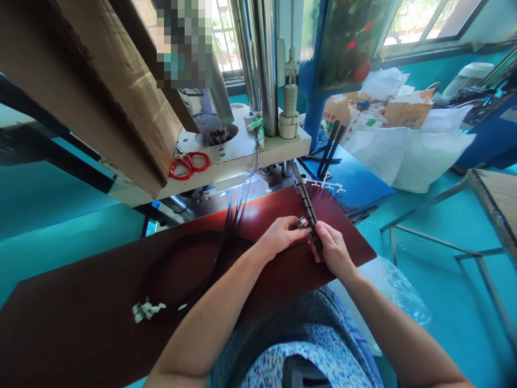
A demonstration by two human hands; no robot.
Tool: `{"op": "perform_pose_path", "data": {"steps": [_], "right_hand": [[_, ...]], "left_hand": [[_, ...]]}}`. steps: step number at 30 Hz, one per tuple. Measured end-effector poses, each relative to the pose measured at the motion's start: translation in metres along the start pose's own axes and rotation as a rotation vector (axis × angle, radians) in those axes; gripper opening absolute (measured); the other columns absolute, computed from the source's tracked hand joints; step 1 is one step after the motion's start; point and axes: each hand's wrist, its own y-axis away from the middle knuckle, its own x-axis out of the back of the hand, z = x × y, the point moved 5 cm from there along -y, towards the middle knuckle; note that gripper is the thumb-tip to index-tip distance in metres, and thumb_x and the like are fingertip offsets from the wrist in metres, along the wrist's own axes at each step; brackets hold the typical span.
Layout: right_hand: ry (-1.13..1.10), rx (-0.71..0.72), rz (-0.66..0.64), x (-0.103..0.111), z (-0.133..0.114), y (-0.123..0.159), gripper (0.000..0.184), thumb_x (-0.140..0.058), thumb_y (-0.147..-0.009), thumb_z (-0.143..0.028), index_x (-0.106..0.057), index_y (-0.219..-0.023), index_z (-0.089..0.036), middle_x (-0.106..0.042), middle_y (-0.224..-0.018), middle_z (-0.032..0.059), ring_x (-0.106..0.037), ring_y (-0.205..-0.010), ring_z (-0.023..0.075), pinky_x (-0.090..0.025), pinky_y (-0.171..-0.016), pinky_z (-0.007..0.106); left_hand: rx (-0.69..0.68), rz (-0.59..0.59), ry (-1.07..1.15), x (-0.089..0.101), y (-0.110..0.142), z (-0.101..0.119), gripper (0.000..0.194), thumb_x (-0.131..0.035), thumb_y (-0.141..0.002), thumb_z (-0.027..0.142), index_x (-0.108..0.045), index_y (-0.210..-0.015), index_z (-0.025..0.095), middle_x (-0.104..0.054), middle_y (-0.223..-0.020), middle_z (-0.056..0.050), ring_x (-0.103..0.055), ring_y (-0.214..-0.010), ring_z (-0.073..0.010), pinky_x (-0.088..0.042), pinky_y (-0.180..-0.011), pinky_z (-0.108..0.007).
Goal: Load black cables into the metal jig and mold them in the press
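My right hand is closed around the lower end of a long, dark metal bar with notches, which slants up and away toward the machine. Close against the bar's left side, my left hand pinches a small shiny metallic piece between thumb and fingers. What else that hand may hold is hidden. Both hands are above the dark red board. To their left, a bundle of thin black cables runs from the machine and loops over the board, with small white connectors at its end.
A press machine with a pale plate and steel columns stands ahead. Red-handled scissors lie on the plate beside cardboard. A white branched plastic piece is at right, near a blue table. White sacks stand behind.
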Motion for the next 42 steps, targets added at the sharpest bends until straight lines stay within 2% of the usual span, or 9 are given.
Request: {"op": "perform_pose_path", "data": {"steps": [5, 13, 16, 19, 22, 27, 31, 35, 42], "right_hand": [[-0.005, 0.021, -0.020, 0.000, 0.002, -0.001, 0.033, -0.039, -0.090, -0.046, -0.051, -0.080, -0.017, -0.046, -0.045, -0.0068, -0.039, -0.030, 0.0069, -0.027, -0.032, 0.019], [0.191, 0.046, -0.036, -0.007, 0.003, -0.003, 0.035, -0.038, -0.089, -0.047, -0.054, -0.091, -0.016, -0.045, -0.045, -0.0071, -0.039, -0.031, 0.0073, -0.030, -0.032, 0.019], [0.162, 0.050, -0.040, -0.007, 0.003, -0.003, 0.033, -0.039, -0.089, -0.048, -0.051, -0.084, -0.017, -0.045, -0.045, -0.0071, -0.039, -0.030, 0.0068, -0.028, -0.032, 0.019], [0.079, 0.053, -0.024, -0.004, 0.001, -0.002, 0.034, -0.039, -0.089, -0.048, -0.048, -0.075, -0.018, -0.045, -0.045, -0.0071, -0.038, -0.030, 0.0061, -0.026, -0.032, 0.019], [0.061, 0.044, 0.008, -0.001, 0.000, 0.000, 0.034, -0.038, -0.089, -0.048, -0.047, -0.073, -0.019, -0.046, -0.046, -0.0066, -0.039, -0.032, 0.0069, -0.027, -0.034, 0.020], [0.057, 0.030, 0.007, -0.001, -0.001, 0.000, 0.034, -0.038, -0.089, -0.049, -0.049, -0.078, -0.019, -0.045, -0.045, -0.0068, -0.038, -0.032, 0.0076, -0.026, -0.035, 0.021], [0.054, 0.036, 0.003, 0.000, -0.001, 0.000, 0.034, -0.038, -0.089, -0.048, -0.048, -0.075, -0.019, -0.046, -0.046, -0.0064, -0.039, -0.032, 0.0073, -0.026, -0.035, 0.021], [0.036, 0.026, 0.002, 0.000, 0.001, 0.000, 0.034, -0.038, -0.090, -0.048, -0.048, -0.077, -0.018, -0.046, -0.046, -0.0065, -0.039, -0.032, 0.0070, -0.026, -0.035, 0.020], [0.028, 0.007, -0.004, -0.001, 0.003, -0.001, 0.035, -0.039, -0.089, -0.049, -0.053, -0.088, -0.017, -0.047, -0.047, -0.0066, -0.039, -0.031, 0.0073, -0.026, -0.033, 0.020]], "left_hand": [[-0.091, 0.132, -0.202, 0.004, -0.002, 0.000, 0.022, -0.061, -0.066, 0.034, -0.055, -0.064, 0.013, -0.051, -0.060, 0.003, -0.045, -0.058, -0.0098, -0.032, -0.055, -0.022], [-0.119, 0.141, -0.250, 0.008, -0.002, 0.000, 0.015, -0.058, -0.066, 0.027, -0.056, -0.062, 0.013, -0.051, -0.059, 0.003, -0.046, -0.059, -0.0109, -0.033, -0.056, -0.023], [-0.169, 0.130, -0.179, 0.010, 0.001, 0.005, 0.016, -0.060, -0.067, 0.029, -0.057, -0.069, 0.013, -0.055, -0.066, 0.002, -0.048, -0.063, -0.0112, -0.035, -0.059, -0.022], [-0.154, 0.090, -0.025, 0.013, 0.002, 0.011, 0.023, -0.059, -0.071, 0.036, -0.055, -0.078, 0.014, -0.053, -0.065, 0.003, -0.044, -0.058, -0.0090, -0.033, -0.056, -0.022], [-0.111, 0.061, 0.057, 0.015, 0.001, 0.014, 0.027, -0.054, -0.075, 0.041, -0.054, -0.075, 0.014, -0.050, -0.062, 0.003, -0.041, -0.054, -0.0077, -0.031, -0.053, -0.021], [-0.047, 0.030, 0.142, 0.012, -0.003, 0.013, 0.030, -0.056, -0.072, 0.043, -0.054, -0.072, 0.013, -0.050, -0.062, 0.002, -0.041, -0.053, -0.0074, -0.031, -0.054, -0.022], [-0.077, 0.068, 0.050, 0.011, -0.002, 0.013, 0.026, -0.057, -0.071, 0.039, -0.054, -0.070, 0.013, -0.050, -0.062, 0.003, -0.041, -0.055, -0.0080, -0.031, -0.054, -0.022], [-0.164, 0.133, -0.071, 0.012, -0.002, 0.015, 0.027, -0.048, -0.079, 0.037, -0.051, -0.064, 0.014, -0.050, -0.061, 0.002, -0.042, -0.056, -0.0087, -0.032, -0.055, -0.023], [-0.008, -0.024, 0.157, 0.013, -0.008, 0.007, 0.026, -0.053, -0.074, 0.040, -0.046, -0.066, 0.016, -0.044, -0.058, 0.004, -0.037, -0.051, -0.0071, -0.027, -0.051, -0.022]]}}
